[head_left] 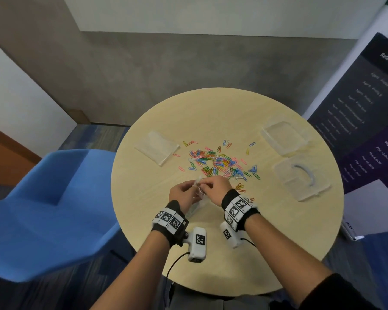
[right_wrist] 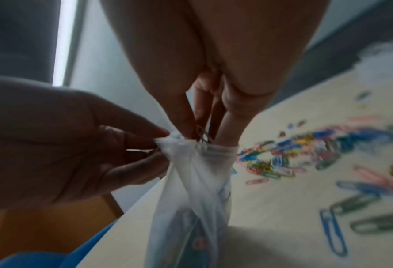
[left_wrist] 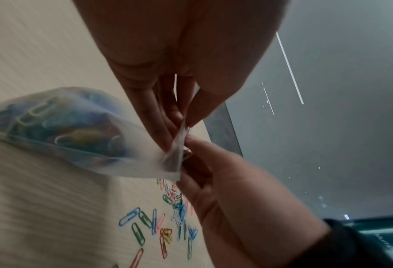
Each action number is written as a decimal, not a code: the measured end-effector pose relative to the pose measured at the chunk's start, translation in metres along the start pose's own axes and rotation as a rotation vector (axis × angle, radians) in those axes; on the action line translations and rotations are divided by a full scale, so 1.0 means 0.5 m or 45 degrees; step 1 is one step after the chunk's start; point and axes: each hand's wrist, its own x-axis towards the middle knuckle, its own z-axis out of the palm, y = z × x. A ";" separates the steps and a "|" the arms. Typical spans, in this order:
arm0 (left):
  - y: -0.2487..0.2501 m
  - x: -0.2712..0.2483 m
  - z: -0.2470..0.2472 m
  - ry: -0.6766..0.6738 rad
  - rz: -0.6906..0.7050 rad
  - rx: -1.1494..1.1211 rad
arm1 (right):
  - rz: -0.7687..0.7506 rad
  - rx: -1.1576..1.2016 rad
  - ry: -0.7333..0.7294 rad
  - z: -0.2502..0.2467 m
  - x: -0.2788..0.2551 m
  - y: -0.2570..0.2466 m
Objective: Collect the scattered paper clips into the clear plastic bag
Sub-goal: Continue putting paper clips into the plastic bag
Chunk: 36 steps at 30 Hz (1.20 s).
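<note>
A small clear plastic bag (head_left: 197,205), partly filled with coloured clips (left_wrist: 64,130), hangs between my two hands over the near part of the round table (head_left: 278,242). My left hand (left_wrist: 182,129) pinches the rim of the bag's mouth (right_wrist: 165,145) between thumb and fingers. My right hand (right_wrist: 204,135) holds a few paper clips (right_wrist: 202,133) with its fingertips at the bag's mouth. Beyond my hands a heap of coloured paper clips (head_left: 220,162) lies spread on the table.
A second flat clear bag (head_left: 157,147) lies at the table's far left. Two clear plastic box parts (head_left: 282,137) (head_left: 300,177) sit at the right. A blue chair (head_left: 54,209) stands left of the table and a dark banner (head_left: 367,104) at the right.
</note>
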 end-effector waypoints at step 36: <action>-0.012 0.018 -0.079 0.011 0.023 -0.052 | 0.353 -0.233 0.339 -0.094 0.092 0.206</action>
